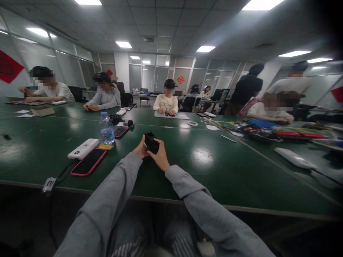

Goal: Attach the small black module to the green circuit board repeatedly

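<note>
Both hands are around a small black box-shaped device (151, 144), held just above the green table in front of me. My left hand (140, 148) grips its left side. On its right side, my right hand (161, 156) has fingers and thumb closed against the lower edge. The device is tilted, and a dark recess shows at its top; its exact kind is too small to make out. To the left lie a phone with a pink case (89, 162), a white power bank (83, 149) with a cable, and an upright water bottle (106, 128).
Behind the bottle lie another phone (121, 131) and dark gear. A pen (227, 138) and a tape roll (192, 123) are right of centre. Cables and tools crowd the right, near a white power bank (294, 159). Several people sit around the green table (171, 191).
</note>
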`<state>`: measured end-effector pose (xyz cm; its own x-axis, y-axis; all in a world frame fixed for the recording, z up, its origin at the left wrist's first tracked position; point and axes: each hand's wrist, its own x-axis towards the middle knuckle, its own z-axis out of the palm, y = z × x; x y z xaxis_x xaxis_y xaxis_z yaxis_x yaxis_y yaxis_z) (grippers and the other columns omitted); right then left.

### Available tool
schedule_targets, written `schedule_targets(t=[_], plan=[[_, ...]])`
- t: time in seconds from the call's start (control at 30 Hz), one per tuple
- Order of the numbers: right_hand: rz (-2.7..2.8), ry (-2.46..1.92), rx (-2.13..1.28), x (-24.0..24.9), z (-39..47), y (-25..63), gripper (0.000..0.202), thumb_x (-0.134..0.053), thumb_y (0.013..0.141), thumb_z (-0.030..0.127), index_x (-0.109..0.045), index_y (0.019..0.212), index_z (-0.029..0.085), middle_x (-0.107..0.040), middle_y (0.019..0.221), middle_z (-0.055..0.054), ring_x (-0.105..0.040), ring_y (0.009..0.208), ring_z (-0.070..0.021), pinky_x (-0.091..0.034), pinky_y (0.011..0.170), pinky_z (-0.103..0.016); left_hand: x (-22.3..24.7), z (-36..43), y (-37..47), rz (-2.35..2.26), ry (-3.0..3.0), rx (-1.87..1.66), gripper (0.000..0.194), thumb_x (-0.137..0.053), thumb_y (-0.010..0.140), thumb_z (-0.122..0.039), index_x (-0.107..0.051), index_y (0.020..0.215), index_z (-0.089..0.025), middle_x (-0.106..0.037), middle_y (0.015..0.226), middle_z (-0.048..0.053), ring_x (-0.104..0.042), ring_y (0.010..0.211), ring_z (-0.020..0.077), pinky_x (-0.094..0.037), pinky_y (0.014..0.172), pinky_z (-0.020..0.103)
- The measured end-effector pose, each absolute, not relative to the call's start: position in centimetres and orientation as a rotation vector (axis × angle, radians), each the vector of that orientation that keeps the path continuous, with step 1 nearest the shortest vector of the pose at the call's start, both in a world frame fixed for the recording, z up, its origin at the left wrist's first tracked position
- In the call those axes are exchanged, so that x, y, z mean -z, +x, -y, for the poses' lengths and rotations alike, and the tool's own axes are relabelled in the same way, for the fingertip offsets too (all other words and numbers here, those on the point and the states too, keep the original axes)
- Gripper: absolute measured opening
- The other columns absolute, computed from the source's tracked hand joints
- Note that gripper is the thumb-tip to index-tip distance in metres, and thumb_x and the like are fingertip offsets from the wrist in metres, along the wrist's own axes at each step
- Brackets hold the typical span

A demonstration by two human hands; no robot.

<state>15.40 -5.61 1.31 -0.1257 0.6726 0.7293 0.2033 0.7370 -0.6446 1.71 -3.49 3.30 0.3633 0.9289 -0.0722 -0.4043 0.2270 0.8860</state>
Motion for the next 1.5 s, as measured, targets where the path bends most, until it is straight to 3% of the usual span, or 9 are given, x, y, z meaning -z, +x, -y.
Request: schedule_targets(t=[0.2,0.4,0.6,0.77,1.2,1.37,1.5], plan=[[1.699,-0.795,-0.344,-1.7,6.2,15.3,0.045,-0.058,0.077,0.028,-0.042,0.119,0.022,-0.048,0.116,-0.005,-0.047,0.107,-0.0189,-0.039,0.096,-0.037,-3.3,3.4,1.7,-0.639,0.767,-1.084,0.072,-0.041,0.074,-0.072,-0.058,0.112,-0.013,-0.065,0.090,0.013,-0.063,0.085,0.0229,-0.050,0.075,0.035],[1.720,-0.878,-0.221,-1.6,6.2,15.6,0.043,-0.062,0.072,0.024,-0.047,0.112,0.019,-0.051,0.108,-0.006,-0.049,0.101,-0.0188,-0.042,0.090,-0.034,-3.3,3.4,1.7,-0.689,0.687,-1.103,0.061,-0.043,0.078,-0.065,-0.061,0.104,-0.013,-0.066,0.083,0.011,-0.064,0.079,0.0226,-0.050,0.071,0.033],[1.669,-0.881,-0.140,-1.7,6.2,15.7,0.036,-0.062,0.074,0.027,-0.047,0.106,0.018,-0.050,0.103,-0.006,-0.049,0.098,-0.0184,-0.042,0.087,-0.033,-3.3,3.0,1.7,-0.675,0.670,-1.156,0.065,-0.035,0.078,-0.069,-0.061,0.100,-0.015,-0.064,0.078,0.009,-0.062,0.071,0.0202,-0.050,0.065,0.032],[1.489,-0.909,-0.216,-2.1,6.2,16.0,0.043,-0.062,0.075,0.033,-0.040,0.108,0.018,-0.049,0.102,-0.006,-0.050,0.095,-0.0172,-0.042,0.087,-0.032,-3.6,3.3,1.2,-0.647,0.682,-1.161,0.065,-0.033,0.077,-0.071,-0.062,0.097,-0.016,-0.063,0.070,0.007,-0.060,0.061,0.0181,-0.049,0.056,0.030],[1.493,-0.883,-0.326,-2.1,5.8,16.0,0.043,-0.063,0.073,0.032,-0.042,0.107,0.017,-0.049,0.102,-0.005,-0.049,0.095,-0.0154,-0.040,0.088,-0.029,-4.1,3.7,1.5,-0.645,0.688,-1.092,0.070,-0.029,0.077,-0.072,-0.063,0.093,-0.014,-0.065,0.072,0.010,-0.062,0.062,0.0182,-0.051,0.059,0.031],[1.320,-0.898,-0.573,-1.9,5.1,16.0,0.051,-0.068,0.069,0.035,-0.044,0.111,0.018,-0.052,0.103,-0.005,-0.052,0.095,-0.0147,-0.042,0.089,-0.029,-4.3,3.9,1.3,-0.646,0.686,-1.085,0.066,-0.032,0.079,-0.069,-0.062,0.100,-0.015,-0.066,0.076,0.010,-0.063,0.067,0.0189,-0.052,0.063,0.032],[1.022,-0.857,-1.138,-1.6,3.8,16.2,0.053,-0.072,0.064,0.039,-0.048,0.107,0.020,-0.056,0.096,-0.003,-0.056,0.085,-0.0142,-0.049,0.075,-0.028,-4.1,3.7,1.1,-0.669,0.691,-1.098,0.063,-0.036,0.078,-0.069,-0.062,0.099,-0.016,-0.066,0.076,0.009,-0.064,0.069,0.0203,-0.052,0.066,0.034]])
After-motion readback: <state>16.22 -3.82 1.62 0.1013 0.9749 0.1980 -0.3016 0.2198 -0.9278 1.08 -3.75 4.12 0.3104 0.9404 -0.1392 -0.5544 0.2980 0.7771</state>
